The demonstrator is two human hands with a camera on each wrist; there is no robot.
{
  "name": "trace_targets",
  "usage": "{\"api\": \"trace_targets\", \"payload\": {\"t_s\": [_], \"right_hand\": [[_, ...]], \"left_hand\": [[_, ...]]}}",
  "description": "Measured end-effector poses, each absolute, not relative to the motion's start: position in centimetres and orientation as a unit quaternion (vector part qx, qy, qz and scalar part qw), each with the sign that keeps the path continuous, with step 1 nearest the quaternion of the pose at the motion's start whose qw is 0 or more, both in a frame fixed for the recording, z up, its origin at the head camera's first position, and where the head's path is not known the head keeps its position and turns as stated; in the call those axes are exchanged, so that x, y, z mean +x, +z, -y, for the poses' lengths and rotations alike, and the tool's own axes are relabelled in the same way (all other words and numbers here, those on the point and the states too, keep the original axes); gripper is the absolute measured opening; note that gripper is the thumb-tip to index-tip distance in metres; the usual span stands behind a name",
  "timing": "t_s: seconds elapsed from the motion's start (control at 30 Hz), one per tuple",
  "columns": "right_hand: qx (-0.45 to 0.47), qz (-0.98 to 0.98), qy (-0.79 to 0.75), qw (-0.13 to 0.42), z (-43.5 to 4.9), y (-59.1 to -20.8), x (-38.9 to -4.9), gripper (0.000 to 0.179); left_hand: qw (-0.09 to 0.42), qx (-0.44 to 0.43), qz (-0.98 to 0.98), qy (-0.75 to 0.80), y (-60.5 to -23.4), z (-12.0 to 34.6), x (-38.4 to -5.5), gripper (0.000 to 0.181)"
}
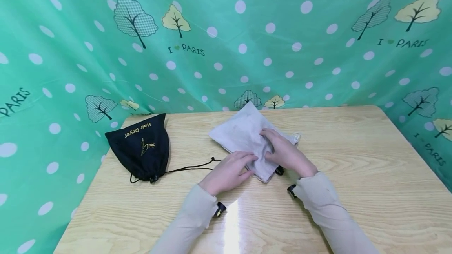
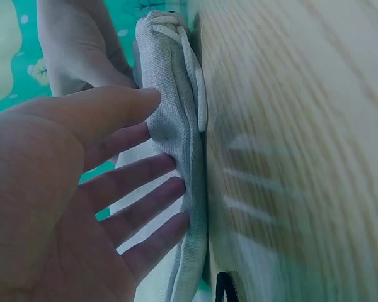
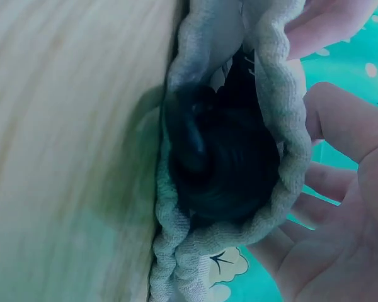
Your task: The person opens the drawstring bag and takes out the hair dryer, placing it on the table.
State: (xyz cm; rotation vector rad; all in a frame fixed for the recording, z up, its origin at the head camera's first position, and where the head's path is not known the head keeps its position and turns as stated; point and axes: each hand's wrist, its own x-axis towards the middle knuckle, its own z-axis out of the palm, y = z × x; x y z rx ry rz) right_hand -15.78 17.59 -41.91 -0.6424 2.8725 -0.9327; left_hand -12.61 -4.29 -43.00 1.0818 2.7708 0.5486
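Observation:
A pale grey cloth drawstring bag (image 1: pixel 238 128) lies on the table, its mouth towards the right front. My left hand (image 1: pixel 227 171) is at the bag's near left edge, the fingertips touching the cloth; in the left wrist view the fingers look loosely extended beside the bag's side. On top of the bag, near its mouth, rests my right hand (image 1: pixel 288 153), thumb and fingers spread. The right wrist view looks into the gathered mouth, where a dark, rounded object (image 3: pixel 239 170) with a thick cord-like loop sits inside. Its kind is too dark to make out.
To the left lies a black drawstring pouch (image 1: pixel 146 148) printed "Hair Dryer", its black cord (image 1: pixel 192 166) trailing right towards my left hand. The wooden table (image 1: pixel 353 148) meets a green polka-dot curtain (image 1: pixel 240 50) at the back and sides.

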Motion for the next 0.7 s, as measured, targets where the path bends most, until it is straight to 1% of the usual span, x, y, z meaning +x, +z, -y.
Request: {"api": "trace_targets", "payload": {"t_s": [0.33,0.53,0.7], "right_hand": [[-0.218,-0.935,-0.278,0.032,-17.8,-41.4,-15.5,0.065],[-0.207,-0.942,-0.260,0.039,-18.7,-40.8,-14.9,0.059],[-0.191,-0.943,-0.265,0.064,-19.3,-40.7,-14.5,0.065]], "left_hand": [[0.032,0.358,-0.914,0.185,-43.1,5.1,-13.1,0.043],[-0.002,0.336,-0.918,0.211,-42.5,6.1,-13.8,0.038],[-0.016,0.311,-0.922,0.228,-42.0,7.1,-14.5,0.035]]}}
